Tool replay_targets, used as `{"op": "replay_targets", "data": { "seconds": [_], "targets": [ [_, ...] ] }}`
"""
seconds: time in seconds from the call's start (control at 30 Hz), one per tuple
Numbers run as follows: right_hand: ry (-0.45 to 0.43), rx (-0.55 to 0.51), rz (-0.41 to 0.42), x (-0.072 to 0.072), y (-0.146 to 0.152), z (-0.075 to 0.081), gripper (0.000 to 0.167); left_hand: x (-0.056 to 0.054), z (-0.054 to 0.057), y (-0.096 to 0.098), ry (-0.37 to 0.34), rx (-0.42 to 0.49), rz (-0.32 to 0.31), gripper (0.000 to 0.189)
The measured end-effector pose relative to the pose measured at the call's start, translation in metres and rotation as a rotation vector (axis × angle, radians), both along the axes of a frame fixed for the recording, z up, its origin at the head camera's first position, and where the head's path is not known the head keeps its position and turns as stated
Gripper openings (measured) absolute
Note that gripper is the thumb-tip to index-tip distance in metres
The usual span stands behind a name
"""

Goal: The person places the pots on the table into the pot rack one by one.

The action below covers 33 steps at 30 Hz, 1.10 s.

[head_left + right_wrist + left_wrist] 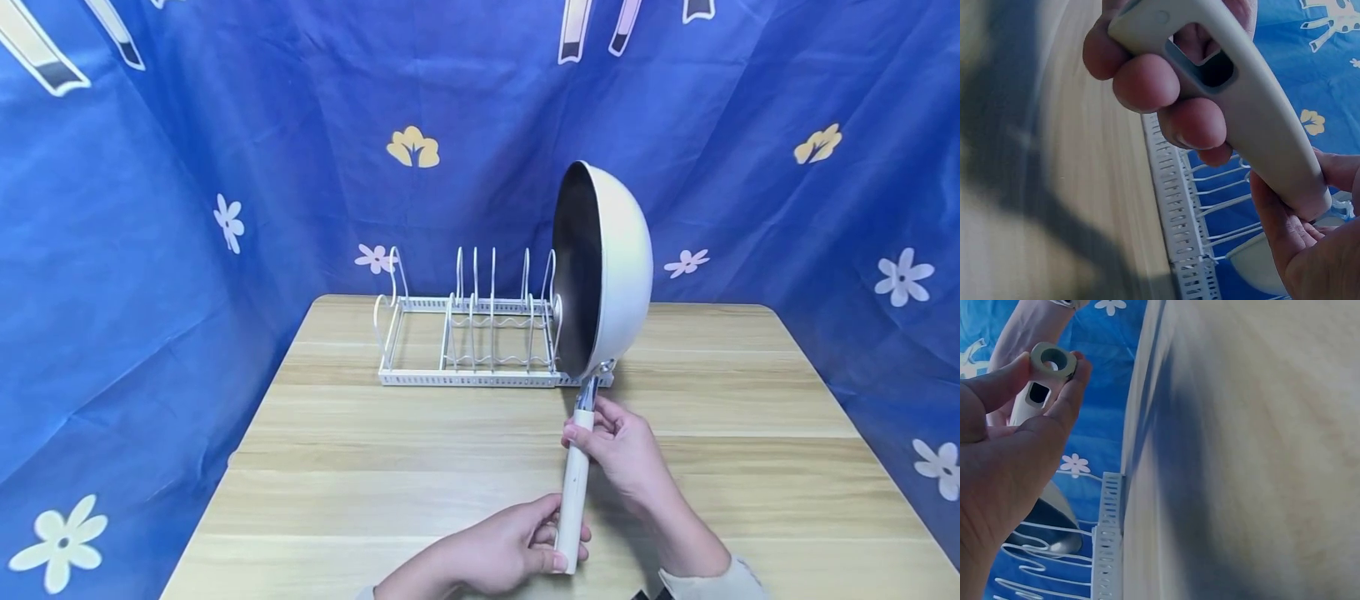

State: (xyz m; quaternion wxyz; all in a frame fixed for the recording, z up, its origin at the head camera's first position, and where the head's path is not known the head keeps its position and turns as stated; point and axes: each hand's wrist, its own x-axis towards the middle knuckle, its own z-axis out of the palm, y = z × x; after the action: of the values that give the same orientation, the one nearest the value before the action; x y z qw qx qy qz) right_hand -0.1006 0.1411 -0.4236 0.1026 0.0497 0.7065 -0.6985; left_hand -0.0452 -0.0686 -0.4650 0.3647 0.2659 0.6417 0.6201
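Note:
A white wok (628, 258) with a dark inside stands on its edge at the right end of a white wire pan rack (468, 378). Its cream handle (574, 492) points toward me. My left hand (510, 542) grips the handle's free end, thumb on one side and fingers on the other. Nearer the pan, my right hand (626, 450) pinches the handle just below its metal joint (587, 392). The left wrist view shows the handle's end with its round hole (1054, 359) between thumb and fingers. Whether the wok's rim rests on the rack's base is hidden.
Several upright wire dividers (492, 308) rise from the rack, left of the wok. Under it lies a light wood table (337, 467). A blue patterned cloth (480, 100) hangs close behind the table and along both sides.

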Motion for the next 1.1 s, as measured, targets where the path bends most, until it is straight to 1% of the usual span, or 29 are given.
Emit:
{"op": "replay_targets", "data": {
  "seconds": [0.1,0.27,0.43,0.53,0.67,0.8,0.87,0.93,1.0,1.1],
  "targets": [
    [-0.016,-0.007,-0.005,-0.001,0.0,-0.005,0.06,-0.001,-0.003,0.0,-0.018,0.006,-0.007,0.046],
    [-0.026,-0.006,-0.015,-0.004,-0.001,-0.011,0.057,-0.003,-0.007,0.0,-0.043,0.022,-0.02,0.051],
    [-0.04,0.014,-0.017,-0.005,-0.001,-0.015,0.062,-0.004,-0.01,0.0,-0.082,0.04,-0.026,0.052],
    [-0.048,0.008,-0.022,-0.006,-0.001,-0.018,0.063,-0.005,-0.012,0.0,-0.086,0.039,-0.026,0.052],
    [-0.05,0.005,-0.032,-0.007,-0.003,-0.021,0.06,-0.008,-0.016,-0.001,-0.083,0.021,-0.012,0.052],
    [-0.052,0.005,-0.034,-0.009,-0.004,-0.024,0.058,-0.012,-0.019,0.0,-0.112,0.014,0.029,0.051],
    [-0.052,0.005,-0.027,-0.011,-0.004,-0.026,0.059,-0.015,-0.019,0.001,-0.108,-0.004,0.053,0.047],
    [-0.051,0.01,-0.006,-0.013,-0.002,-0.027,0.06,-0.017,-0.017,0.001,-0.087,-0.043,0.077,0.043],
    [-0.048,0.013,0.03,-0.015,0.0,-0.028,0.062,-0.019,-0.015,0.002,-0.046,-0.102,0.099,0.041],
    [-0.043,-0.003,0.107,-0.018,0.005,-0.032,0.063,-0.021,-0.012,0.002,0.019,-0.206,0.132,0.049]
  ]
}}
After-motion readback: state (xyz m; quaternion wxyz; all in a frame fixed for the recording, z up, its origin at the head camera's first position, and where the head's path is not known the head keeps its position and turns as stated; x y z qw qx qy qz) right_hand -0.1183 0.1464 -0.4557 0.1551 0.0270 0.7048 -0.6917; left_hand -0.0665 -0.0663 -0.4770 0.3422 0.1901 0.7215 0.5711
